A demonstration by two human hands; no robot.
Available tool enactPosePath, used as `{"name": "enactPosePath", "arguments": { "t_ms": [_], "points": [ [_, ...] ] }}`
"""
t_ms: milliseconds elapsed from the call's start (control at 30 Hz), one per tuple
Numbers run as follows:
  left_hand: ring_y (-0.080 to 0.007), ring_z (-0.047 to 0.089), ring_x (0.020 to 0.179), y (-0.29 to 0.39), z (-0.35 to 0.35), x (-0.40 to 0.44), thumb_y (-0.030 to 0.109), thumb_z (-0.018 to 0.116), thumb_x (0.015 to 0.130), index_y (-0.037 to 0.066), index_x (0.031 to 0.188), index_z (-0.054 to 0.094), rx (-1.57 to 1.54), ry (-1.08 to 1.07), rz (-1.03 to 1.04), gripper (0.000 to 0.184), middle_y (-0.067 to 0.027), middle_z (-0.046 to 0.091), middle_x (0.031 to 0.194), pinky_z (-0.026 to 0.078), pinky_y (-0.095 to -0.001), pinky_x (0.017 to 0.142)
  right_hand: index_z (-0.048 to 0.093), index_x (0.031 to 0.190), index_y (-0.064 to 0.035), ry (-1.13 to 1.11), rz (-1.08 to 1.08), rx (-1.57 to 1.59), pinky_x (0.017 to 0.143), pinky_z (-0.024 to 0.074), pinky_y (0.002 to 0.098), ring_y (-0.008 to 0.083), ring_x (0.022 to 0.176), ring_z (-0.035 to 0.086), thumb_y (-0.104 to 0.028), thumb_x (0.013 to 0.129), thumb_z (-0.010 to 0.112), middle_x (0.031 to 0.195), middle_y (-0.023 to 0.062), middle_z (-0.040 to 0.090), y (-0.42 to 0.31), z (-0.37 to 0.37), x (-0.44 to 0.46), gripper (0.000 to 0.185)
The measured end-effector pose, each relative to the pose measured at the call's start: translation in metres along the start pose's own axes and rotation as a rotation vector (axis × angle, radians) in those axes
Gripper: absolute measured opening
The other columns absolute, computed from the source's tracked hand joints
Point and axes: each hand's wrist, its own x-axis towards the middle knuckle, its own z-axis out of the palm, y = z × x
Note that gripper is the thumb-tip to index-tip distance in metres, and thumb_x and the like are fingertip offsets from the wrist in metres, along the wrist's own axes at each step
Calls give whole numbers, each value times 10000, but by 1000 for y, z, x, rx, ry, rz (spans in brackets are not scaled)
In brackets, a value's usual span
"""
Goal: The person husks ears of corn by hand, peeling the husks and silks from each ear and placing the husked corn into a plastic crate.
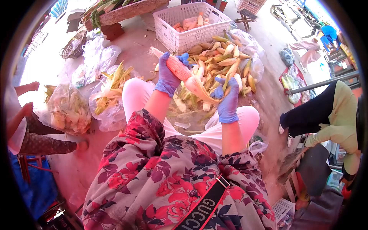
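My left hand point(167, 76), in a blue glove, is closed round a pale pink ear of corn point(179, 69) that tilts down to the right. Husk point(200, 90) peels back from its lower end and runs across to my right hand point(228, 102). That hand, gloved too, pinches the loose end of the husk. Beyond my hands lies a heap of corn ears point(224, 57) in their green-yellow husks. Stripped husks point(189, 111) lie on the ground between my knees.
A white plastic crate point(168, 38) with husked corn stands behind the heap. Bags of husks point(71, 111) sit on the left, beside a seated person point(19, 115). To the right are another person's legs point(310, 109). A wicker basket point(73, 45) lies at the far left.
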Motion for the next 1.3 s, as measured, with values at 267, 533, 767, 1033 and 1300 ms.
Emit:
{"name": "enactPosePath", "arguments": {
  "t_ms": [267, 533, 767, 1033, 1300],
  "points": [
    [-166, 524, 735, -24, 18, -13, 403, 615, 730, 28, 899, 535, 97, -299, -86, 419, -70, 517, 885, 431, -394, 821, 523, 1076, -6, -344, -448, -612, 758, 442, 258, 116, 853, 535, -259, 638, 778, 899, 40, 567, 37, 35, 17, 567],
    [-182, 609, 804, -50, 12, -20, 119, 703, 727, 19, 990, 524, 531, -8, 291, 333, -117, 600, 996, 514, -304, 714, 518, 1060, -6, -98, -232, -660, 677, 492, 327, 215, 744, 623, -85, 696, 613, 850, 161, 630, 70, 27, 18, 384],
    [-130, 574, 637, -15, -11, -31, 164, 752, 642, 16, 878, 574, 1135, -86, -73, 330, -61, 602, 742, 489, -280, 591, 496, 876, -60, -548, -537, -1429, 547, 466, 447, 378, 625, 583, -164, 744, 558, 672, 196, 583, 70, -28, 18, 179],
    [-349, 609, 773, -49, -10, -70, 342, 623, 675, 65, 970, 554, 1975, -96, -18, 410, -197, 618, 798, 486, -413, 659, 525, 992, -4, -312, 32, -740, 689, 457, 239, 106, 757, 540, -190, 803, 646, 870, 45, 570, 56, -11, 53, 291],
    [-269, 619, 772, 19, 34, -91, 179, 721, 658, 91, 993, 518, 1451, -312, 637, 402, -98, 621, 865, 498, -330, 694, 529, 901, -90, -166, 278, -139, 606, 478, 276, 125, 681, 547, -321, 893, 468, 751, 28, 549, 35, 34, 71, 240]
  ]
}}
